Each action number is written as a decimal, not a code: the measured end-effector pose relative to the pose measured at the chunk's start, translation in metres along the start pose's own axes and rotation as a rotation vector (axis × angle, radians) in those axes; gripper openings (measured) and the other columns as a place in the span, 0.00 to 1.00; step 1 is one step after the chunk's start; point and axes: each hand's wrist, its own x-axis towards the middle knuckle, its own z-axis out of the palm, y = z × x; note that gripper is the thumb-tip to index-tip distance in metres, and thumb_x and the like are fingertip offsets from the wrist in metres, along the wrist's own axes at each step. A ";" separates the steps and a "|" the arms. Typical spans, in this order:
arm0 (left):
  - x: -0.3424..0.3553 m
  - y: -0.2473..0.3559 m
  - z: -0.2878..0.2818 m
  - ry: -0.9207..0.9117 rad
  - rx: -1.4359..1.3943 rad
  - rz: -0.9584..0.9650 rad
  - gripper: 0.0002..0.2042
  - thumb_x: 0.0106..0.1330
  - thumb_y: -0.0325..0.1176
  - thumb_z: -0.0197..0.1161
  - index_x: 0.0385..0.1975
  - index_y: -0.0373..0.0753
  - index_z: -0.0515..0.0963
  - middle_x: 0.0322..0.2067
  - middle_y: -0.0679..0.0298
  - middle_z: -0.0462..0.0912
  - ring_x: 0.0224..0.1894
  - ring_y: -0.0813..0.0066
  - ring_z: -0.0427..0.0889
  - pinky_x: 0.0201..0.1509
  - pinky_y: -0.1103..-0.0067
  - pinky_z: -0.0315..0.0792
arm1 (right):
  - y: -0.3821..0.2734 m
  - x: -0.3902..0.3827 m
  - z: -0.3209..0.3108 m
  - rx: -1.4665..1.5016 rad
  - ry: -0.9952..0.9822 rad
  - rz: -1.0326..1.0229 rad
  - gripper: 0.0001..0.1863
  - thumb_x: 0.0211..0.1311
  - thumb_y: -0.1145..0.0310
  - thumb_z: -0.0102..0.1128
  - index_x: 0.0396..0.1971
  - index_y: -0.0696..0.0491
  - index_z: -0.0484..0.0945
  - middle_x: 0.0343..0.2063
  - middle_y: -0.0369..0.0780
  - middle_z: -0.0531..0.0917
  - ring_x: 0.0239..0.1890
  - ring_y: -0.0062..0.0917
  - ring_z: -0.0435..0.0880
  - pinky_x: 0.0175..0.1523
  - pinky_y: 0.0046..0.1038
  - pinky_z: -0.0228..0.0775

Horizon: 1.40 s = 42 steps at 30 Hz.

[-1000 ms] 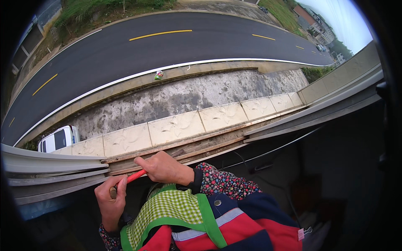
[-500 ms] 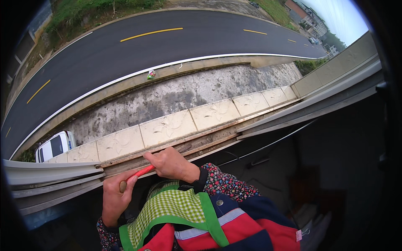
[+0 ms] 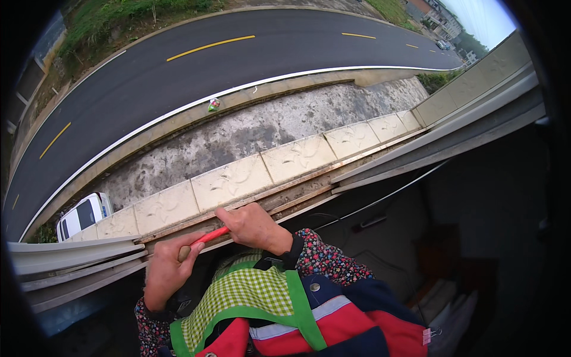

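Nearest, at the bottom of the frame, are a green checked apron [image 3: 238, 297] and a red and navy jacket [image 3: 333, 327], with a floral sleeve [image 3: 333, 259] reaching in from the lower right.

Just beyond, left of centre, the left hand [image 3: 166, 271] is closed with thumb and fingers pinching a red stick-like tool [image 3: 212, 235]; a tan rounded end, seemingly the tool's own, pokes out beside the thumb. The right hand [image 3: 256, 229] is curled into a fist about the tool's other end. Whether a tip extends past that fist cannot be told.

The tool slants up to the right, in front of a dirty brown window track [image 3: 303, 193]; whether it touches the track is unclear. Grey-white window frames flank the gap at the left [image 3: 77, 250] and the right [image 3: 476, 122].

The step in hand looks like a two-handed grip on the tool at the track's edge. The next move, in my judgement, calls for both hands to stay firm, with the tool kept from slipping over the sill.

Past the track runs a pale tiled ledge [image 3: 229, 181], then a stained concrete strip [image 3: 256, 125] with a white vehicle [image 3: 83, 215] at lower left, and the dark road [image 3: 196, 71]. Farthest, buildings [image 3: 443, 25] stand at upper right.
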 end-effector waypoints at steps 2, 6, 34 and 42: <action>0.026 0.001 0.029 -0.046 0.019 0.096 0.09 0.65 0.28 0.67 0.43 0.33 0.84 0.32 0.50 0.87 0.34 0.54 0.87 0.40 0.71 0.78 | 0.020 -0.011 -0.026 -0.106 -0.032 0.154 0.09 0.52 0.74 0.59 0.33 0.55 0.71 0.14 0.44 0.79 0.18 0.41 0.82 0.25 0.40 0.73; 0.036 0.011 0.028 -0.020 -0.008 0.133 0.09 0.66 0.28 0.66 0.43 0.34 0.85 0.34 0.50 0.87 0.33 0.56 0.87 0.42 0.71 0.78 | 0.016 -0.004 -0.040 -0.116 -0.058 0.125 0.10 0.51 0.75 0.59 0.34 0.55 0.71 0.14 0.44 0.79 0.19 0.41 0.82 0.25 0.40 0.73; 0.018 0.023 0.003 -0.021 0.009 0.102 0.10 0.66 0.27 0.65 0.46 0.33 0.83 0.36 0.47 0.86 0.39 0.53 0.88 0.43 0.71 0.79 | 0.011 -0.001 -0.015 0.001 0.024 -0.061 0.11 0.49 0.76 0.59 0.33 0.54 0.69 0.15 0.43 0.79 0.21 0.41 0.82 0.25 0.39 0.72; 0.054 0.031 0.055 -0.092 0.105 0.213 0.11 0.66 0.26 0.64 0.47 0.33 0.82 0.35 0.44 0.85 0.40 0.50 0.87 0.44 0.68 0.78 | 0.054 -0.019 -0.062 -0.179 -0.010 0.062 0.10 0.48 0.73 0.61 0.31 0.53 0.70 0.14 0.40 0.78 0.21 0.40 0.83 0.25 0.40 0.72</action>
